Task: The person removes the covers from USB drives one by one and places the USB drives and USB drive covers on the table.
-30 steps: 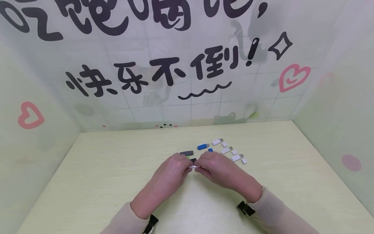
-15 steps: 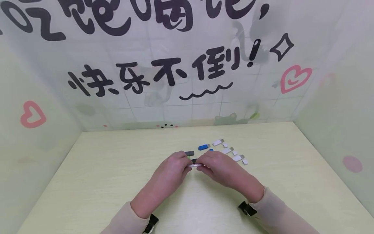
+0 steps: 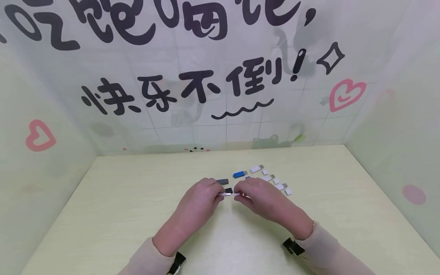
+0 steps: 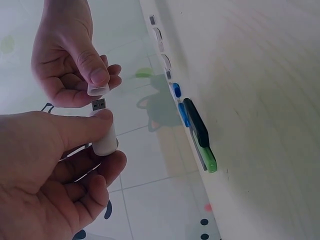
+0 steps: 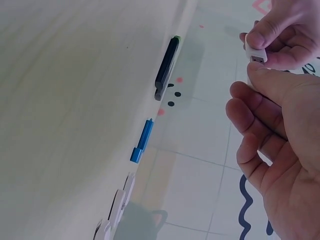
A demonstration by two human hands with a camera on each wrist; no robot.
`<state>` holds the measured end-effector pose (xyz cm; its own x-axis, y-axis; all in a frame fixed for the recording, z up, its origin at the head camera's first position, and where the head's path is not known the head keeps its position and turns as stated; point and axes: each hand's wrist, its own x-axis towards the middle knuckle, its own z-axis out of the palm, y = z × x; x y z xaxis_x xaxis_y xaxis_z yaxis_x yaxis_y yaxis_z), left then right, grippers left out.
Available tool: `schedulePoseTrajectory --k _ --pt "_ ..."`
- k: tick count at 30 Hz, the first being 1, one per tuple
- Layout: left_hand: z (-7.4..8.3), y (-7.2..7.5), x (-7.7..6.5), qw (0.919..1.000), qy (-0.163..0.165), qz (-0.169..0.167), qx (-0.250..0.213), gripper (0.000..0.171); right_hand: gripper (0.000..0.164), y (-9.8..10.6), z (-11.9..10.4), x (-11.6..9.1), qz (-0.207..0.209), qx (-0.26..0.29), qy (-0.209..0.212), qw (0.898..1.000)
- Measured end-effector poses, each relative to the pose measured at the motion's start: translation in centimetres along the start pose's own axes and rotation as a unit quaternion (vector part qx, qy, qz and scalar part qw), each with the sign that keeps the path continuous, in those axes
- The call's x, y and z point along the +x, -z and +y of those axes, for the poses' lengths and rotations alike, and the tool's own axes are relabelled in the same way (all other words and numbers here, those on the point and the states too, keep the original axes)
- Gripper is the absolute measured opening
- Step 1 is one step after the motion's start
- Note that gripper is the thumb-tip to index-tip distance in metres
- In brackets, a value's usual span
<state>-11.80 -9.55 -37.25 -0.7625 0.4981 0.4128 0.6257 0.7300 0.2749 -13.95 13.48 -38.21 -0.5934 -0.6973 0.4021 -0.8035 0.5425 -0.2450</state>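
Note:
My left hand [image 3: 199, 200] pinches a white USB flash drive [image 4: 104, 142] between thumb and fingers, its metal plug [image 4: 99, 104] bare and pointing toward the other hand. Between the thumb and fingertips of my right hand [image 3: 262, 196] is a small white cap [image 4: 98, 91], its open end facing the plug across a small gap. Both hands are above the table, close together. Just beyond them lie a black drive [image 3: 228, 190] and a dark grey one [image 3: 222, 181]; a green piece [image 4: 210, 161] shows by them in the left wrist view.
Behind my right hand lie a blue flash drive [image 3: 239, 174] with its blue cap partly hidden, and several white flash drives [image 3: 256, 169], uncapped, with white caps [image 3: 288, 191] beside them. A printed wall [image 3: 192, 130] borders the table's [image 3: 137, 198] far edge.
The cap has come off the white drive. My right hand has shifted slightly right with it, opening a gap, while my left hand holds the drive in nearly the same place.

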Motion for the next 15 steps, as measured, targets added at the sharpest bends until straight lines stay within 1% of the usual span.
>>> schedulePoseTrajectory --k 8,15 --pt "-0.1 -0.2 0.1 0.9999 0.009 -0.008 -0.004 0.01 0.011 0.4 0.5 -1.0 0.01 -0.008 0.009 1.0" --pt "0.1 -0.1 0.4 0.9994 0.027 -0.018 -0.011 0.007 0.014 0.9 1.1 -2.3 0.005 -0.019 -0.012 1.0"
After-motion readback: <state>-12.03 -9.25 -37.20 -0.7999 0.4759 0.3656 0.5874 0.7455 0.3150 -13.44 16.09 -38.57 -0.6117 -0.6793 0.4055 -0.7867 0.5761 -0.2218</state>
